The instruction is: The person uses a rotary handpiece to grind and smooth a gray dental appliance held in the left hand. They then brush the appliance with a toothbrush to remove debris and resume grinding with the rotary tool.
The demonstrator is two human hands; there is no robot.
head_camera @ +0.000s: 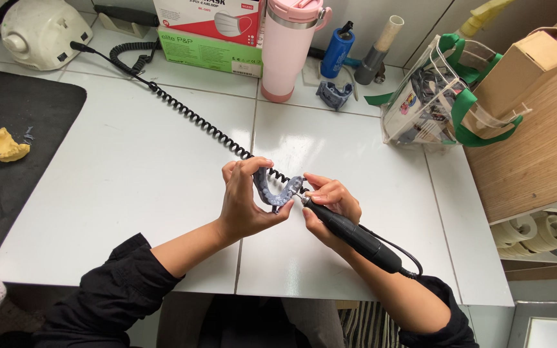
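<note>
My left hand (pixel 243 203) grips a grey-blue, horseshoe-shaped dental model (pixel 277 189) above the white tiled table (pixel 130 180), thumb and fingers around its left arm. My right hand (pixel 330 205) holds a black rotary handpiece (pixel 349 233) like a pen, its thin tip touching the right end of the model. A black coiled cord (pixel 188 115) runs from behind the model across the table to a white motor unit (pixel 40 32) at the back left.
A pink tumbler (pixel 288 48), boxes of masks (pixel 211 29), a blue bottle (pixel 336 51) and another grey model (pixel 333 93) stand at the back. A clear bag with green handles (pixel 433 100) sits right. A yellow cast (pixel 6 145) lies on a black mat (pixel 14 129) at left.
</note>
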